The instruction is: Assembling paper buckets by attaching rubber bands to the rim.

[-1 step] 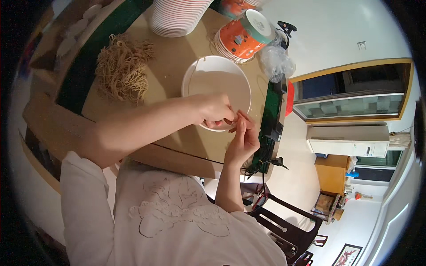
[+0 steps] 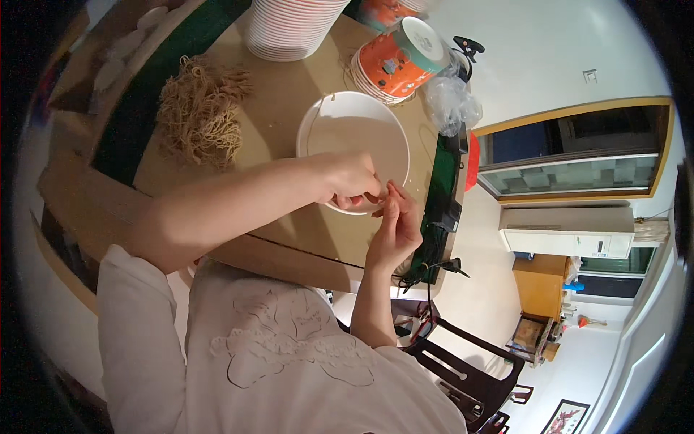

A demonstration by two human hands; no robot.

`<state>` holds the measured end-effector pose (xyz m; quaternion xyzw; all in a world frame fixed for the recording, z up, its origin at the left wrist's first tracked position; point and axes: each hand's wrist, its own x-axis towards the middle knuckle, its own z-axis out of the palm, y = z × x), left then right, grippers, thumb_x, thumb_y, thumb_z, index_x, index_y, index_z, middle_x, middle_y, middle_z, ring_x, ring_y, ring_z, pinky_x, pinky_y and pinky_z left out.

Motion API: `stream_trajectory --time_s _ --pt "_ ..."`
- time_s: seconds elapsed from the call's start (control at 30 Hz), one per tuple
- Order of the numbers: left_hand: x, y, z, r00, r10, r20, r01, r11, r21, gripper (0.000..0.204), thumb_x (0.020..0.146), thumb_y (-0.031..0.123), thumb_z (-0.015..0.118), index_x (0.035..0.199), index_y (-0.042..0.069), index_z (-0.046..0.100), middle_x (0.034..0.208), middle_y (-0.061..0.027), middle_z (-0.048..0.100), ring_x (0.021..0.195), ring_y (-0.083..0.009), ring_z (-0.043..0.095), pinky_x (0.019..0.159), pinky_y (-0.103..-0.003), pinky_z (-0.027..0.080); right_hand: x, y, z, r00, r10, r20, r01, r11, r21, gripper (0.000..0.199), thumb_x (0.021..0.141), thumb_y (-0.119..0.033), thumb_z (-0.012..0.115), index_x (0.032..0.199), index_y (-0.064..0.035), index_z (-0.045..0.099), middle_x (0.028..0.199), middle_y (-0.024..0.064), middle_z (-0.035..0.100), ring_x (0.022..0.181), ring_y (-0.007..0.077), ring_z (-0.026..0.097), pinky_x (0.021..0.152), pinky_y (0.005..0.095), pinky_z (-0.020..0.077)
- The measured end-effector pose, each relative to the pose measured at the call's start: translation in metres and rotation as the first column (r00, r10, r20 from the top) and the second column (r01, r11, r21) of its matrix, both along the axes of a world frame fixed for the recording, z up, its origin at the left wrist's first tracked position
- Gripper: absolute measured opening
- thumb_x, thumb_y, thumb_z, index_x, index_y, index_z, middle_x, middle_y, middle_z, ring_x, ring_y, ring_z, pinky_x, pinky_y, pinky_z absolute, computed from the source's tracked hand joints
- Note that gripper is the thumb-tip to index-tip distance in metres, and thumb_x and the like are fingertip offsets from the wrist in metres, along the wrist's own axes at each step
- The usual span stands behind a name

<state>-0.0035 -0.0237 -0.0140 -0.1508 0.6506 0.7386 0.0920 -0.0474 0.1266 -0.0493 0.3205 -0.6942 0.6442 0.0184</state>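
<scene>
My left hand [image 2: 353,178] reaches over the near side of a white paper bucket [image 2: 365,126]. Its fingers are pinched together, and their tips meet those of my right hand [image 2: 397,226] at the bucket's near right rim. Right thumb and fingers are closed in a pinch too. What lies between the fingertips is too small and covered to make out. A thin tan strand [image 2: 311,132] runs over the far rim and down the bucket's inner left side, passing out of sight near my left arm. Left of the bucket lies a tangled heap of tan string [image 2: 202,112].
A tall stack of white buckets [image 2: 293,29] stands at the far edge. Behind the bucket are upturned orange-and-green paper buckets [image 2: 394,61] and a clear plastic bag [image 2: 453,105]. Black cables [image 2: 423,267] hang at the table's right edge, near a dark chair [image 2: 470,369].
</scene>
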Motion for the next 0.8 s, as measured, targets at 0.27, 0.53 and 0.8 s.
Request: stream_trajectory --time_s 0.27,0.53,0.8 --pt "0.001 -0.001 0.006 0.997 0.001 0.079 -0.023 0.958 0.285 0.012 0.083 0.004 0.059 0.072 0.000 0.057 0.061 -0.0016 0.048 0.049 -0.0087 0.040 0.035 -0.024 0.024 0.001 0.010 0.005 0.995 0.062 -0.081 -0.053 0.993 0.109 0.021 0.090 0.002 0.054 0.108 0.0044 0.063 0.113 0.0164 0.060 0.080 0.0124 0.059 0.066 0.0225 0.0500" --pt "-0.003 -0.002 -0.007 0.997 -0.013 0.073 0.005 0.994 0.105 0.015 0.085 0.015 0.063 0.087 0.000 0.065 0.072 -0.0028 0.060 0.051 -0.0056 0.047 0.039 -0.021 0.030 -0.002 0.013 0.005 0.997 0.043 0.062 -0.045 0.998 0.038 0.013 0.085 0.005 0.060 0.097 0.0034 0.064 0.110 0.0168 0.062 0.085 0.0145 0.061 0.071 0.0238 0.0511" --pt "0.001 0.003 -0.001 0.998 0.049 -0.030 -0.047 0.997 0.057 0.014 0.078 0.009 0.065 0.073 -0.003 0.063 0.052 -0.0019 0.046 0.044 -0.0079 0.038 0.036 -0.026 0.026 -0.004 0.018 -0.002 0.999 -0.006 -0.041 0.011 0.994 0.108 0.009 0.082 0.004 0.064 0.091 0.0020 0.063 0.104 0.0162 0.062 0.094 0.0186 0.061 0.075 0.0258 0.0510"
